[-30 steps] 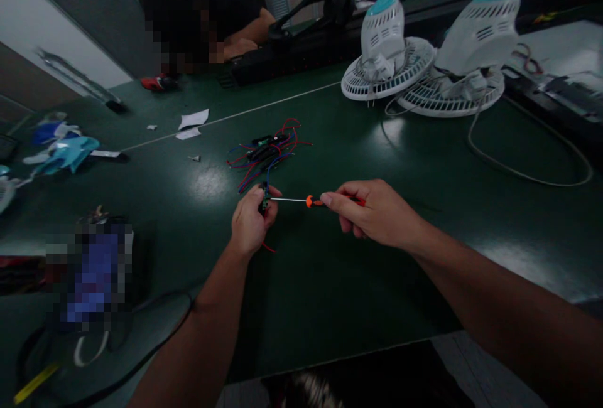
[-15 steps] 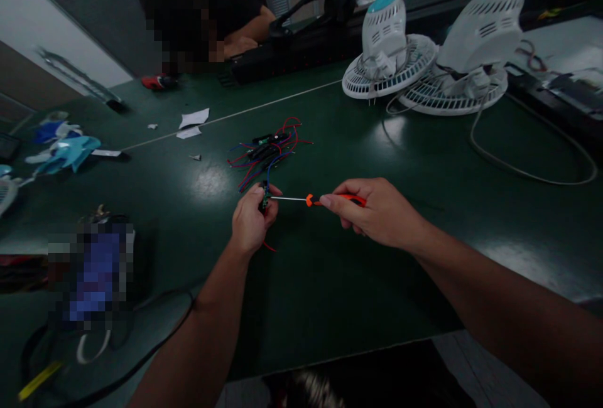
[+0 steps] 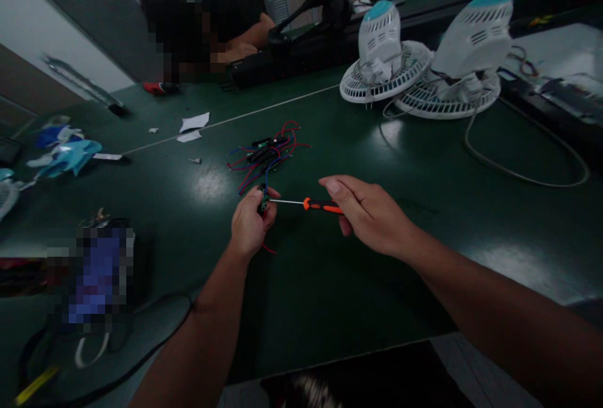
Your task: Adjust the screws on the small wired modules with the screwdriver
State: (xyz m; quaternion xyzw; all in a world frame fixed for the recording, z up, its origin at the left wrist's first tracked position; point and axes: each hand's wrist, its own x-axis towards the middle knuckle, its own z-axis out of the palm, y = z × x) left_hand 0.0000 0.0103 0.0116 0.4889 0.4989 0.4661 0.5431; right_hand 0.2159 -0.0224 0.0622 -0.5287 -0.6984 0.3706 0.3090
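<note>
Between the fingers of my left hand (image 3: 249,222) is a small green circuit board (image 3: 264,198) with a dark part along it, a blue wire at its top and a red wire below. My right hand (image 3: 372,210) is round the handle end of an orange and black screwdriver (image 3: 315,205), its forefinger lifted off the grip. The shaft points left and its tip meets the board; the exact contact spot is too small to make out. Just beyond my left hand lies a pile of similar dark modules (image 3: 269,149) with red and blue wires.
Two white fan heads (image 3: 384,75) with grilles stand at the back right, a loose cord trailing. Across the green table (image 3: 330,307) a person (image 3: 235,37) leans over a black case. Paper scraps (image 3: 194,123), teal plastic pieces (image 3: 70,155) and a blurred-out device (image 3: 97,276) lie left.
My right hand has loosened and slid back along the screwdriver handle, baring more of the grip, and its forefinger has lifted. My left hand keeps the circuit board nearly in place.
</note>
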